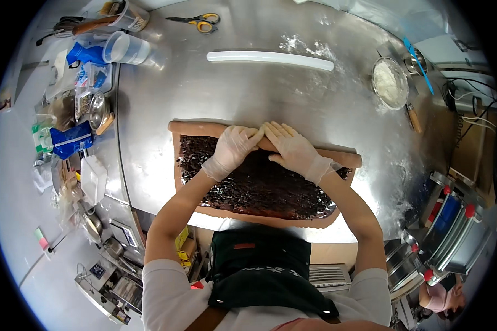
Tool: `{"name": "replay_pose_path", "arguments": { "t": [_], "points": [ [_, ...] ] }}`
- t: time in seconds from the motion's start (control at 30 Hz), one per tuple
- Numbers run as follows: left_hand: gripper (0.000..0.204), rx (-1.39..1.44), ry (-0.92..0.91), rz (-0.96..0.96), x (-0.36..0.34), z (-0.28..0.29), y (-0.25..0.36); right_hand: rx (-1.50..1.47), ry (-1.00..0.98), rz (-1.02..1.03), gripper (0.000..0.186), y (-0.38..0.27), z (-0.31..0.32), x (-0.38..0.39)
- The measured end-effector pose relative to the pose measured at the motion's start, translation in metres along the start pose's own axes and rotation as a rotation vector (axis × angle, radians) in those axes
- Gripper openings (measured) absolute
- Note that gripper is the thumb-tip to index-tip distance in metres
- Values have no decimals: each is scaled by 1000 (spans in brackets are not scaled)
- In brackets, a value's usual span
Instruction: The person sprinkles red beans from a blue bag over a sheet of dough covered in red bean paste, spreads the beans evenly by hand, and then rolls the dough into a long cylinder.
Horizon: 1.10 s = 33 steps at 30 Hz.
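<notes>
A brown dough sheet (330,220) lies on the steel worktop, spread with a dark, glossy, chunky filling (259,193). Its far edge is turned into a thick roll (342,157) along the whole width. My left hand (232,148), in a clear glove, is closed on the middle of this roll, fingertips pressed against it. My right hand (292,149), also gloved, curves its fingers over the roll just beside the left, with the thumb on the near side. The roll is partly hidden under both hands.
A white bar (269,59) and scissors (204,23) lie beyond the dough. A floury sieve (388,83) and blue spatula (417,63) sit right. Plastic jugs (125,48) and bags (70,140) crowd the left. Machinery (447,220) stands right, near another person (444,295).
</notes>
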<state>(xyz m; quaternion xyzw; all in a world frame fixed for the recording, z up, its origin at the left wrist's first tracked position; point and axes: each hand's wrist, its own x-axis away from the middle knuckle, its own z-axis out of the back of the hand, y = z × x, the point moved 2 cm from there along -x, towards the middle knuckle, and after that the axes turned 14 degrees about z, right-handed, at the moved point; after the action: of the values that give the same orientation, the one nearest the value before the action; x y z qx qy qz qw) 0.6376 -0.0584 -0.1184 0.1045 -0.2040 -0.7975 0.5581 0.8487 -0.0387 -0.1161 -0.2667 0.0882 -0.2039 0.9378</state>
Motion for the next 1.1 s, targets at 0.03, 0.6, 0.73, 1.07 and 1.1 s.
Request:
{"name": "replay_pose_path", "arguments": {
  "t": [0.03,0.6,0.73,1.07,1.1],
  "points": [
    [68,20,-45,-11,-6,12,8,1,1,20,82,0,-3,-4],
    [67,-118,47,-45,14,62,-92,81,4,35,75,-16,-26,-70],
    [66,-94,-139,11,29,61,-101,64,22,26,74,-20,-26,-82],
    [70,-223,-166,30,36,71,-122,-14,33,80,69,-31,-38,-123],
    [73,-199,-212,44,38,70,-122,23,52,64,65,-35,-36,-123]
  ]
}}
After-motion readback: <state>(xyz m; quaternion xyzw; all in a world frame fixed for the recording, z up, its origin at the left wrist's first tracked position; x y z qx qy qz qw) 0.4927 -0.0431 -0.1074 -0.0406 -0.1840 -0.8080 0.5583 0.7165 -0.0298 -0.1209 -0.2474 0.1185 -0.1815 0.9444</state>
